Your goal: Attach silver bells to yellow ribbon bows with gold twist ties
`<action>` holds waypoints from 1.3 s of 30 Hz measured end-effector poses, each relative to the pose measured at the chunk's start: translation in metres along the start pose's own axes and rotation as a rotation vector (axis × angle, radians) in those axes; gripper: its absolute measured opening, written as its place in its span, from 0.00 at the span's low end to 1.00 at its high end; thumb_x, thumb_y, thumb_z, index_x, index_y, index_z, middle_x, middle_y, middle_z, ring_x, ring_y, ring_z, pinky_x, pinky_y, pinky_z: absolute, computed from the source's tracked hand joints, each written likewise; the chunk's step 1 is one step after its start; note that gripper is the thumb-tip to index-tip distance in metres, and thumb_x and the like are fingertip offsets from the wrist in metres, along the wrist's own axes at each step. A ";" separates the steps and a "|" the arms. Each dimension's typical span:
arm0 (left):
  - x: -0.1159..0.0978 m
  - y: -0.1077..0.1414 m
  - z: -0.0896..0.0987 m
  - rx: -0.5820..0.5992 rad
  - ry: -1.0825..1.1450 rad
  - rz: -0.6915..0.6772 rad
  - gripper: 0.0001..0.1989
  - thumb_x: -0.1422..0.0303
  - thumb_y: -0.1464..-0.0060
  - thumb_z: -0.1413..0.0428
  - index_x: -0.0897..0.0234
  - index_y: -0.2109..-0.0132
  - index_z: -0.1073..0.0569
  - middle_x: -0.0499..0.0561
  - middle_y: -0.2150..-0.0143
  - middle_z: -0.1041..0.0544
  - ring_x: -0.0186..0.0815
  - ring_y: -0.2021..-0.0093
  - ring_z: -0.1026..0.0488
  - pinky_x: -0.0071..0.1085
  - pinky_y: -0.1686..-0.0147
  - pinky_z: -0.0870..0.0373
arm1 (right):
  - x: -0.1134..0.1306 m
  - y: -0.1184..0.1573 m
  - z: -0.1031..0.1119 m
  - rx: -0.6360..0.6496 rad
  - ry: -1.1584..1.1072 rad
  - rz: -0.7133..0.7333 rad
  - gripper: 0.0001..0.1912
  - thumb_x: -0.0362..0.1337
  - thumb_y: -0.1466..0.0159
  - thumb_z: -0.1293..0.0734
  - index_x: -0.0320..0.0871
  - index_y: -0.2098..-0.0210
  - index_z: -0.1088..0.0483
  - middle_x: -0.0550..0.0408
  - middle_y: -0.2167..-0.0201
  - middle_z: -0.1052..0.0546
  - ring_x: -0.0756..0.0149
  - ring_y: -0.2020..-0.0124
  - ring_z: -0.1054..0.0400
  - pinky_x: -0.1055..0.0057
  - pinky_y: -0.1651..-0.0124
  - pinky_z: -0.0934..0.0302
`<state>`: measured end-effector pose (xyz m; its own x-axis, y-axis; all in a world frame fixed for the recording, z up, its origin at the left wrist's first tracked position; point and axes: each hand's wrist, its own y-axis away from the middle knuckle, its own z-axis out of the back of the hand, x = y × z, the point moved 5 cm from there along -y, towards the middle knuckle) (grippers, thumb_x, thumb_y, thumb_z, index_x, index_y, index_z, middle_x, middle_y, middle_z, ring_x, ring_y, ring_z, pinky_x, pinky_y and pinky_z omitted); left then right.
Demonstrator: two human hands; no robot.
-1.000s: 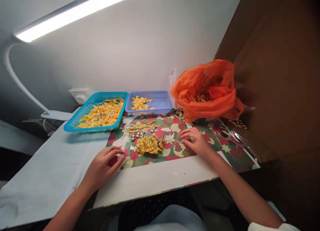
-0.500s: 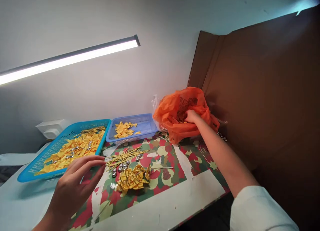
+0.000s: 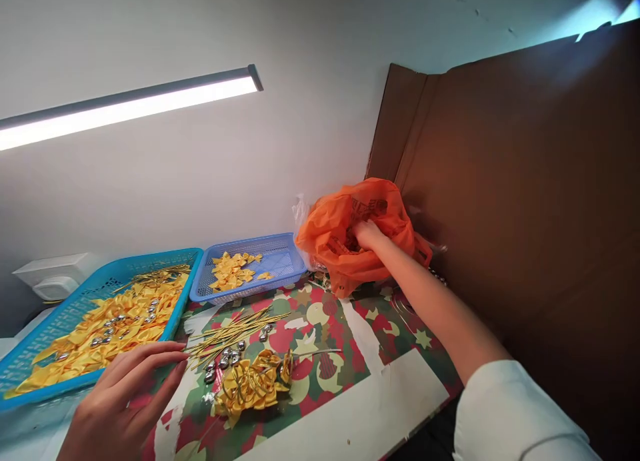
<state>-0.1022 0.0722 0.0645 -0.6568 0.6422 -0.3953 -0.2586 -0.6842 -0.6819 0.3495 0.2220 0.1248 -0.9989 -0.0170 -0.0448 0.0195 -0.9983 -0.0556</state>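
Observation:
My right hand is inside a crumpled orange plastic bag; the bag and its contents hide the fingers. My left hand hovers over the table's left side, fingers loosely curved and the thumb a little apart, with nothing visible between them. Its fingertips are close to the ends of a bundle of gold twist ties. Beside the ties lie several small silver bells. Nearer to me is a clump of yellow ribbon bows with gold ties curled over it and one tie sticking out rightward.
A teal basket at left holds yellow bows, silver bells and gold ties. A blue-violet basket beside it holds fewer bows. A large cardboard sheet stands on the right. Camouflage-like star-patterned paper covers the table, with pale torn patches.
The view has shifted slightly, so the table things appear further left and lower. My right hand has moved a little deeper into the orange bag. My left hand keeps about the same pose.

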 end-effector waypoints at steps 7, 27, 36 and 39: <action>-0.018 -0.026 0.001 0.052 -0.015 -0.030 0.06 0.65 0.50 0.40 0.46 0.64 0.24 0.44 0.61 0.21 0.46 0.60 0.23 0.43 0.58 0.29 | -0.026 0.007 0.048 -0.193 -0.200 0.106 0.08 0.29 0.39 0.32 0.42 0.62 0.20 0.51 0.61 0.18 0.62 0.58 0.25 0.73 0.54 0.36; -0.129 -0.066 -0.052 0.196 0.279 -0.047 0.05 0.67 0.42 0.44 0.59 0.58 0.26 0.52 0.57 0.22 0.40 0.54 0.26 0.35 0.55 0.31 | 0.015 0.090 0.120 -0.515 -0.663 0.322 0.08 0.27 0.43 0.32 0.41 0.67 0.21 0.53 0.69 0.19 0.65 0.67 0.25 0.71 0.63 0.33; -0.184 -0.097 -0.121 0.498 0.593 0.255 0.14 0.57 0.48 0.40 0.63 0.61 0.24 0.50 0.65 0.23 0.34 0.70 0.32 0.29 0.72 0.39 | 0.087 0.170 0.068 -0.049 -0.742 0.534 0.08 0.24 0.44 0.34 0.39 0.70 0.23 0.56 0.73 0.21 0.72 0.72 0.29 0.76 0.70 0.38; -0.183 -0.100 -0.144 0.698 0.799 0.380 0.16 0.56 0.50 0.39 0.65 0.64 0.23 0.47 0.72 0.27 0.31 0.74 0.36 0.27 0.76 0.45 | 0.089 0.167 0.072 -0.021 -0.777 0.479 0.08 0.23 0.46 0.34 0.39 0.72 0.24 0.58 0.77 0.23 0.73 0.75 0.31 0.78 0.74 0.40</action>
<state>0.1462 0.0731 0.1162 -0.2007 0.2165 -0.9554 -0.6428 -0.7651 -0.0384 0.2606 0.0499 0.1832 -0.6319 -0.4704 0.6160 0.4331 -0.8734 -0.2228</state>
